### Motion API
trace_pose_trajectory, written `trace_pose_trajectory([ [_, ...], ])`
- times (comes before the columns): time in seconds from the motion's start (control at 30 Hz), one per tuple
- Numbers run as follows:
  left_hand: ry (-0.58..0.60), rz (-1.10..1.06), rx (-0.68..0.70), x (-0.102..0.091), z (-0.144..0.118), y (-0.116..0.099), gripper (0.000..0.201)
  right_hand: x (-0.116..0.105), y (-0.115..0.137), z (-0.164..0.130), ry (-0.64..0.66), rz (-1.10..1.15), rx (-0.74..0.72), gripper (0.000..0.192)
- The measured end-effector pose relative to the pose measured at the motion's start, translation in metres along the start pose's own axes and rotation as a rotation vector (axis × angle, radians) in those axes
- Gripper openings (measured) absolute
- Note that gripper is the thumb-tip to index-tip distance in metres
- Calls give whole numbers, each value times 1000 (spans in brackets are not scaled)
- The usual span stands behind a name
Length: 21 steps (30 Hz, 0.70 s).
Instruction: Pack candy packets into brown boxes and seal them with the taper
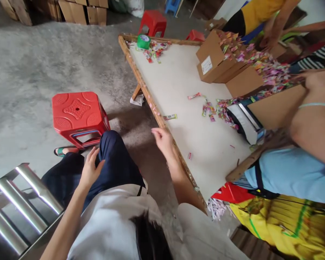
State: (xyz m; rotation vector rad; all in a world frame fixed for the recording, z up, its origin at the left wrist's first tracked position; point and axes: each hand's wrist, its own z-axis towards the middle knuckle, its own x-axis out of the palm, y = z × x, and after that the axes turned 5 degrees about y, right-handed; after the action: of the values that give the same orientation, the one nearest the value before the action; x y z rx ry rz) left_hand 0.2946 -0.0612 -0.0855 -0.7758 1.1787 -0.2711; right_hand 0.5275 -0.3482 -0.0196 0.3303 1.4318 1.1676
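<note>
Beside the left hand, dark navy trousers and a bright red stool (embossed with a diamond pattern); beyond the right hand, multicoloured wrappers on an off-white tabletop, plus green tape.

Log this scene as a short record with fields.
Left hand: rests on own dark-trousered knee, holding nothing
Right hand: empty, fingers loosely curled at the wooden rim of the white table
Nearest item: small wrapped sachet near the rim
Table also holds: brown cardboard boxes, colourful sachet piles, green tape roll
Floor: red plastic stool
</note>
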Motion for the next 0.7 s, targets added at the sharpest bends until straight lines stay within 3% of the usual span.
trace_pose_trajectory([
  [0.07,42,-11,-79,1,-9,6,61,-32,-24,17,-134,-134,95,40],
  [0.13,46,-26,-196,-3,-24,22,64,-55,-46,36,-171,-368,170,52],
  [0.23,20,-34,-335,-14,-50,48,68,-67,-64,63,-40,-605,194,63],
  [0.4,24,3,-594,-35,-70,64,71,-79,-58,104,161,-694,255,22],
  [0.47,37,11,-662,-40,-69,62,71,-106,-49,119,110,-746,346,19],
  [0.6,55,11,-634,-38,-60,56,70,-181,-36,135,-195,-874,512,52],
  [0.7,56,18,-578,-28,-53,56,66,-210,-39,124,-213,-906,511,56],
])
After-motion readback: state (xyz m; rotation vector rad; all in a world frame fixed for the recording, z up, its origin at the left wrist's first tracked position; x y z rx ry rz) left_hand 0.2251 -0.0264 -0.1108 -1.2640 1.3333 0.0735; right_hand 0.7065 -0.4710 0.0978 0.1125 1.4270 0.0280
